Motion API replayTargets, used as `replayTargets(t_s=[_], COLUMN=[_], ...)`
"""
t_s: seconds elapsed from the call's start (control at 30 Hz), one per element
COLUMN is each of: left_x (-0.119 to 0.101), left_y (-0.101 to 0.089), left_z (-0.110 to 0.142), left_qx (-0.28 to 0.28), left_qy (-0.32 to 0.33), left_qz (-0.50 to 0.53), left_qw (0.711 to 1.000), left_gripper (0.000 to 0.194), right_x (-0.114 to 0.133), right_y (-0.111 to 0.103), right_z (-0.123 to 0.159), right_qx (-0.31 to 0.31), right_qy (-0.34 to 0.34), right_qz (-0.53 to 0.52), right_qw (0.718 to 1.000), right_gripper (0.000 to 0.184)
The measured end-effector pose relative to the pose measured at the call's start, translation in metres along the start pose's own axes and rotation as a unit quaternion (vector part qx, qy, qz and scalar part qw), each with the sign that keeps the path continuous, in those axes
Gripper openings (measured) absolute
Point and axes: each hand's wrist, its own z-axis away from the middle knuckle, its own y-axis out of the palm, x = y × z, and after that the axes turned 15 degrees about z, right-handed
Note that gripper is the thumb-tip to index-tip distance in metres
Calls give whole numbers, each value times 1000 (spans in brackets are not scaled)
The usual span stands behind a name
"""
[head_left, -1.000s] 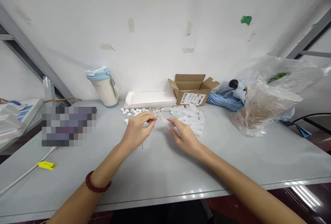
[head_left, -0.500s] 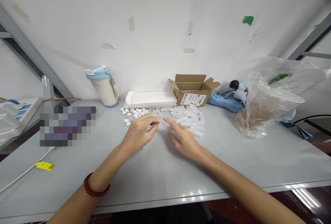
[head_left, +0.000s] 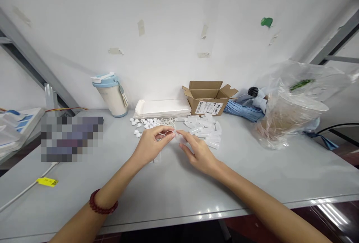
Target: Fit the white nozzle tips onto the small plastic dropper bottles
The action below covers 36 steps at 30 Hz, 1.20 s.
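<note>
Gray tabletop [head_left: 252,172], left hand [head_left: 150,145] pinching thin white strand [head_left: 167,132], right hand [head_left: 202,152] pinching translucent piece [head_left: 178,137] between the hands

A grey table [head_left: 179,190] bears white caps [head_left: 147,124], what look like translucent tubes [head_left: 214,138], a cardboard box [head_left: 206,104] and a blue-lidded tumbler [head_left: 113,100].

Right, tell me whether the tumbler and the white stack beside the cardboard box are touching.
Apart. The head view shows a narrow strip of wall and tabletop between the tumbler and the white stack.
</note>
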Motion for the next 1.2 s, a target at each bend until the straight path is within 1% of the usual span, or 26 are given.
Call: replayTargets(t_s=[0.07, 0.17, 0.27, 0.37, 0.43, 0.5, 0.57, 0.63, 0.7, 0.77, 0.83, 0.9, 1.0, 1.03, 1.1, 1.2], left_x=[0, 0, 0, 0, -1, -2, -3, -3, -2, 0, 1, 2, 2, 2, 3, 6], left_y=[0, 1, 0, 0, 1, 2, 3, 2, 1, 1, 2, 3, 5, 5, 7, 9], left_z=[0, 0, -1, -1, -1, -1, 0, 2, 3, 5, 7, 8, 9, 9, 9, 10], left_qx=[9, 22, 39, 51, 47, 40, 34, 24, 17, 15, 27, 46, 76, 84, 92, 74], left_qy=[-25, -49, -51, -47, -46, -42, -34, -11, 45, 136, 221, 268, 288, 290, 287, 280], left_qz=[45, 85, 98, 86, 68, 48, 19, -23, -84, -150, -199, -222, -241, -246, -257, -265], left_qw=[999, 995, 993, 994, 996, 997, 999, 999, 995, 979, 954, 936, 924, 921, 918, 920], left_gripper=[23, 22, 18, 15, 14, 15, 16, 14, 13, 11, 15, 23, 35, 36, 36, 34], right_x=[0, 0, 1, 2, 3, 5, 8, 10, 11, 11, 10, 9, 9, 9, 10, 11], right_y=[0, 1, 3, 4, 3, 2, -1, -4, -7, -8, -7, -7, -6, -6, -5, -3], right_z=[0, 1, 3, 4, 4, 3, 2, -1, -3, -5, -6, -7, -7, -7, -6, -5], right_qx=[-3, -7, -4, 1, -7, -9, 16, 49, 72, 74, 61, 53, 59, 61, 59, 54], right_qy=[-4, -6, -3, 13, 31, 63, 113, 159, 184, 200, 224, 249, 277, 282, 282, 276], right_qz=[-10, -13, -19, -37, -47, -67, -128, -231, -333, -399, -439, -484, -553, -569, -590, -610], right_qw=[1000, 1000, 1000, 999, 998, 996, 985, 959, 922, 892, 868, 837, 783, 770, 754, 741], right_gripper=[46, 46, 45, 41, 38, 35, 33, 30, 29, 30, 30, 30, 29, 29, 29, 30])
